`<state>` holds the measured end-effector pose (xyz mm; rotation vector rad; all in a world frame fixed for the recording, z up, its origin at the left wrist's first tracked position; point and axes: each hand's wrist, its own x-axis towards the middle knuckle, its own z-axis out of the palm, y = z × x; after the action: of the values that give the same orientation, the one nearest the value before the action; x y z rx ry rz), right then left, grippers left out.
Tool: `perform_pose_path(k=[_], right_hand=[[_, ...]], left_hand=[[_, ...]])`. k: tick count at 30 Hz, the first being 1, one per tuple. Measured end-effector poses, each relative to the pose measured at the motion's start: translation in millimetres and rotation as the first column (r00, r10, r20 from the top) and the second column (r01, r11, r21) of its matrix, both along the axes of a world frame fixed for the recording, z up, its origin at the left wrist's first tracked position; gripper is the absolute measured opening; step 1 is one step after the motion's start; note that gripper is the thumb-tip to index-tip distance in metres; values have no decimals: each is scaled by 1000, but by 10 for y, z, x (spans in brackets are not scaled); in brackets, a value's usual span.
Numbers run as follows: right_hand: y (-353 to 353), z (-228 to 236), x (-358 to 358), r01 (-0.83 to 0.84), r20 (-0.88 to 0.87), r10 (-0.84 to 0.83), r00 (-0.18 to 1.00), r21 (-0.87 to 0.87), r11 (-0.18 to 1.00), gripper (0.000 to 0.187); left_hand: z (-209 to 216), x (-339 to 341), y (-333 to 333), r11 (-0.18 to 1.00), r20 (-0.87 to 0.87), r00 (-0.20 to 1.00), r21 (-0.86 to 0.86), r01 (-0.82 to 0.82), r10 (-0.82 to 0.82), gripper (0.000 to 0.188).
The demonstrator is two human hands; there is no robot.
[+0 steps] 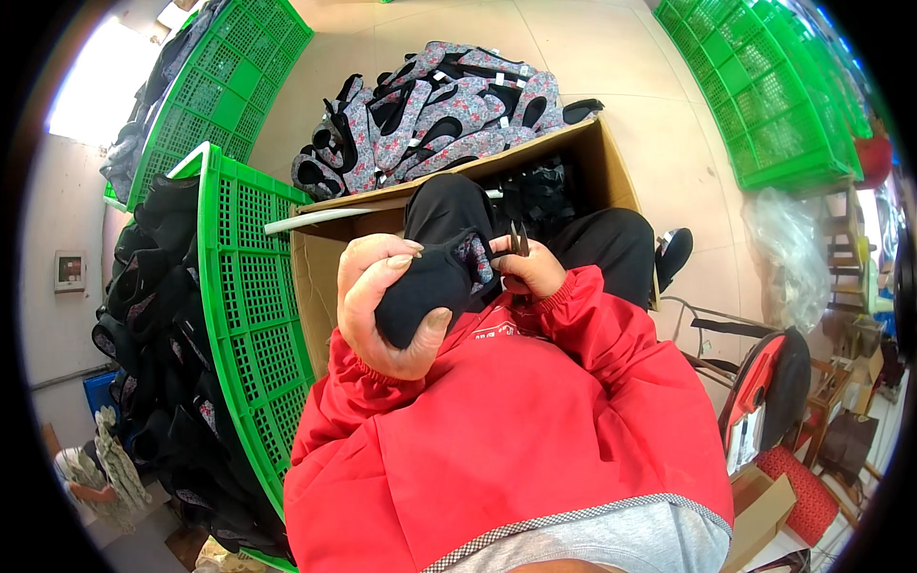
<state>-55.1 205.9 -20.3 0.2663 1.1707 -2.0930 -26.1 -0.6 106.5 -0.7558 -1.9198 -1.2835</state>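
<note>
My left hand [382,306] grips a black fabric shoe upper [432,286] with a floral lining, held up close in front of my red-sleeved chest. My right hand [531,272] holds small thread snips [519,239] with their dark points up, right at the upper's edge. Both hands meet over my lap, above my black trousers. A cardboard box [611,162] sits just beyond my knees.
A heap of grey floral and black shoe uppers [430,110] lies on the tiled floor past the box. A green plastic crate [253,315] at my left holds black uppers; more green crates [783,105] stand at the far right. A red and black chair [764,382] is at the right.
</note>
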Motion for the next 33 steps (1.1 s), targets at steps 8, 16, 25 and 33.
perform_pose_path(k=[8, 16, 25, 33], right_hand=[[-10, -79, 8, -2, -56, 6, 998, 72, 997, 16], [-174, -72, 30, 120, -282, -25, 959, 326, 938, 17], [-230, -266, 32, 150, -339, -35, 940, 320, 935, 17], [-218, -148, 51, 75, -244, 8, 970, 330, 941, 29]], left_hand=[[-3, 0, 5, 1000, 10, 1000, 12, 4, -5, 50], [-9, 2, 30, 1000, 3, 1000, 1, 6, -6, 51], [-41, 12, 17, 1000, 6, 1000, -16, -10, 10, 53], [-64, 26, -11, 999, 16, 999, -28, -35, 36, 54]])
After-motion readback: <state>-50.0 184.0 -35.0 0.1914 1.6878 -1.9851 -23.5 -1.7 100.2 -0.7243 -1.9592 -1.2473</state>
